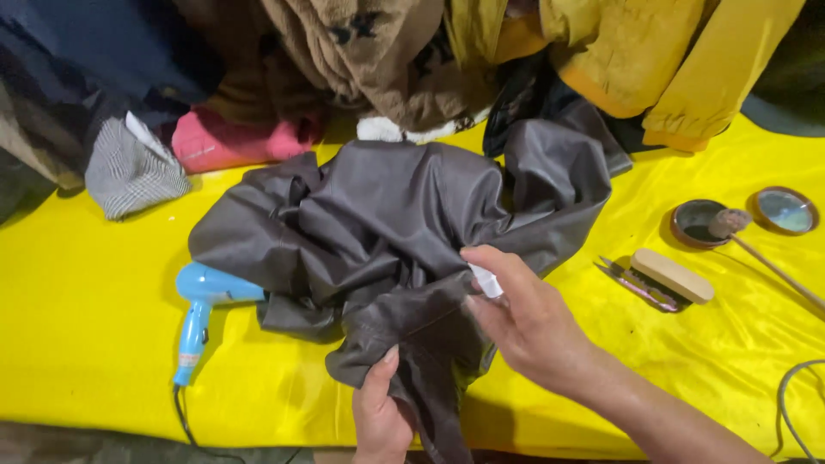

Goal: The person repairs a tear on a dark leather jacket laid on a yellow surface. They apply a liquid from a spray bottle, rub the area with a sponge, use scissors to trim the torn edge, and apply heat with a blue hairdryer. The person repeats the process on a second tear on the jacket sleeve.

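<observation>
Head view, the only one: a dark grey leather-like jacket (387, 232) lies crumpled across the middle of the yellow-covered bench (86, 318), its bulk toward the far edge and one narrow fold trailing down to the near edge. That fold runs roughly from far to near, straight toward the person. The left hand (381, 417) sits at the near edge, thumb up, pinching the lower end of the fold. The right hand (524, 322) comes in from the near right corner and hovers just above the jacket, fingers closed around a small white object (486, 281), perhaps a little bottle; its kind cannot be told. The jacket lies up and to the left of this hand, touching or nearly so. The left hand is the nearer one to the trailing fold.

A blue hair dryer (202, 309) pokes out from under the jacket's left side. Toward the right edge lie a wooden brush (672, 276), an open round tin (698, 222) and its lid (785, 210). Heaped clothes (378, 60) line the far edge.
</observation>
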